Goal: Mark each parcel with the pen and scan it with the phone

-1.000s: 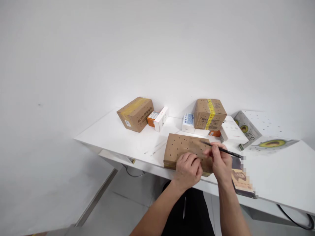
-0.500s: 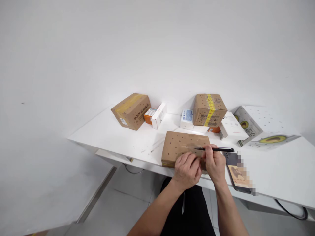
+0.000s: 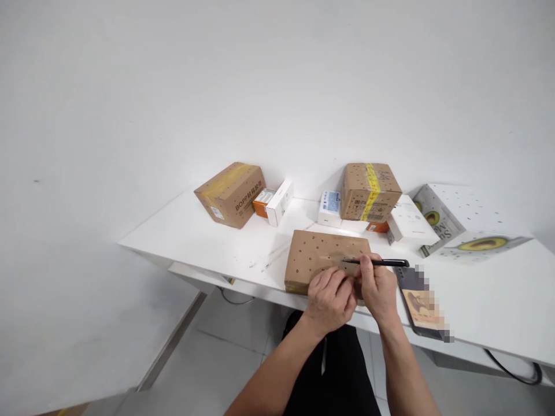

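A flat brown cardboard box [image 3: 321, 248] with scattered dark spots lies near the front edge of the table. My left hand [image 3: 330, 296] presses on its front part, fingers curled and close together; what lies under the fingertips is hidden. In my right hand [image 3: 378, 286], closed at the box's right end, is a slim black pen [image 3: 385, 263]. The pen lies almost level, its tip pointing left just over the top of the box. Beside that hand, a phone [image 3: 418, 300] with a picture on its back rests on the table.
A taped carton [image 3: 232, 196] stands back left on the white table [image 3: 182, 231], beside an orange box [image 3: 261, 203] and a white box [image 3: 280, 203]. Behind the work are another yellow-taped carton [image 3: 370, 193], white boxes [image 3: 411, 222] and an avocado-printed carton [image 3: 470, 225]. The wall rises directly behind.
My right hand has moved left and lower over the box, and the pen has swung from slanted to nearly level. In the last half second both hands have barely moved.
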Available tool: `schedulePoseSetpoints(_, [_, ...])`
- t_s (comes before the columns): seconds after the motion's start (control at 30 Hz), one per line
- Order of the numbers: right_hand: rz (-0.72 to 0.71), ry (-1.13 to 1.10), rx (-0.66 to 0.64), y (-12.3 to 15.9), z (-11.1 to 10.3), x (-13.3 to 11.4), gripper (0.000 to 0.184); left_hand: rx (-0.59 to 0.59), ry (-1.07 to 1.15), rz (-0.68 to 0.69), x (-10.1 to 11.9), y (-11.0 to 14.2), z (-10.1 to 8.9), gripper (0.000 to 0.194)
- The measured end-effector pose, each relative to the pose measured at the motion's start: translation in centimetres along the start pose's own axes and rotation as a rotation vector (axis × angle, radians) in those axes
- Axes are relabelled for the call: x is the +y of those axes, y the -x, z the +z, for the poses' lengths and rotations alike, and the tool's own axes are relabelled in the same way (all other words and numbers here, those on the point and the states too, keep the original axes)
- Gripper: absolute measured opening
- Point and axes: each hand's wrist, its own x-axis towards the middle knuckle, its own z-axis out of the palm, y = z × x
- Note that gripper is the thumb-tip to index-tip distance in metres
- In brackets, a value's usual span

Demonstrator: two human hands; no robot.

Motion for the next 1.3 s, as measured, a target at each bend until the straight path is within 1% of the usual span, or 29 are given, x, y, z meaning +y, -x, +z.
schedulePoseSetpoints(0.33, [0.011, -0.035, 0.02, -0.1, -0.1, -0.1, 0.053, -0.015, 0.007, -0.007, 0.2, 0.0, -0.2, 0.021])
schedulePoseSetpoints(0.43, [0.044, -0.089, 0.059, 0.2, 0.0, -0.2, 0.049, -0.029, 0.021, -0.008, 0.2, 0.0, -0.3, 0.021])
schedulePoseSetpoints(0.47, [0.067, -0.142, 0.101, 0.3, 0.0, -0.2, 0.047, -0.04, 0.028, -0.008, 0.2, 0.0, -0.5, 0.021])
schedulePoseSetpoints(0.53, [0.101, -0.3, 0.235, 0.5, 0.0, -0.1, 0.041, -0.073, 0.041, -0.008, 0.1, 0.0, -0.8, 0.023])
schedulePoseSetpoints(0.6, [0.1, -0.437, 0.388, 0.6, -0.3, 0.5, 0.035, -0.112, 0.046, 0.0, 0.1, -0.1, -1.1, 0.026])
schedulePoseSetpoints(0.63, [0.095, -0.453, 0.446, 0.6, -0.5, 1.2, 0.033, -0.127, 0.044, 0.004, 0.1, -0.1, -1.2, 0.027])
schedulePoseSetpoints(0.67, [0.088, -0.418, 0.476, 0.7, -0.8, 2.1, 0.032, -0.135, 0.04, 0.006, 0.0, 0.0, -1.3, 0.027])
schedulePoseSetpoints(0.7, [0.072, -0.335, 0.471, 0.7, -1.0, 3.2, 0.031, -0.136, 0.037, 0.006, 0.0, 0.0, -1.3, 0.025])
schedulePoseSetpoints(0.73, [0.051, -0.211, 0.435, 0.8, -1.3, 4.4, 0.029, -0.132, 0.034, 0.005, 0.0, 0.0, -1.2, 0.024])
schedulePoseSetpoints(0.77, [-0.012, -0.051, 0.348, 0.9, -1.6, 5.7, 0.028, -0.125, 0.033, 0.002, -0.1, 0.1, -1.1, 0.023])
schedulePoseSetpoints(0.83, [-0.144, 0.26, 0.088, 1.3, -1.8, 8.2, 0.031, -0.113, 0.033, 0.001, -0.1, 0.2, -1.0, 0.022])
schedulePoseSetpoints(0.9, [-0.195, 0.528, -0.115, 1.8, -1.6, 10.0, 0.04, -0.108, 0.034, 0.0, -0.1, 0.2, -0.9, 0.023])
schedulePoseSetpoints(0.97, [-0.188, 0.716, -0.214, 2.3, -1.2, 11.0, 0.044, -0.11, 0.036, -0.002, 0.0, 0.1, -0.9, 0.023])
schedulePoseSetpoints(1.03, [-0.188, 0.813, -0.26, 2.7, -0.7, 11.3, 0.042, -0.109, 0.035, -0.006, 0.0, 0.1, -1.0, 0.022])
schedulePoseSetpoints(1.1, [-0.193, 0.846, -0.26, 2.9, -0.5, 11.2, 0.042, -0.107, 0.032, -0.007, 0.0, 0.0, -1.0, 0.022])
schedulePoseSetpoints(1.17, [-0.146, 0.865, -0.172, 3.2, -0.8, 11.2, 0.042, -0.11, 0.03, -0.006, 0.0, 0.1, -1.0, 0.022])
schedulePoseSetpoints(1.23, [-0.009, 0.884, -0.022, 3.4, -1.6, 11.5, 0.043, -0.107, 0.033, -0.005, 0.0, 0.2, -0.9, 0.022])
schedulePoseSetpoints(1.27, [0.095, 0.889, 0.046, 3.5, -2.1, 11.8, 0.047, -0.101, 0.034, -0.006, 0.0, 0.3, -0.8, 0.022])
schedulePoseSetpoints(1.3, [0.216, 0.886, 0.085, 3.5, -2.7, 12.1, 0.054, -0.095, 0.034, -0.005, 0.0, 0.3, -0.7, 0.022])
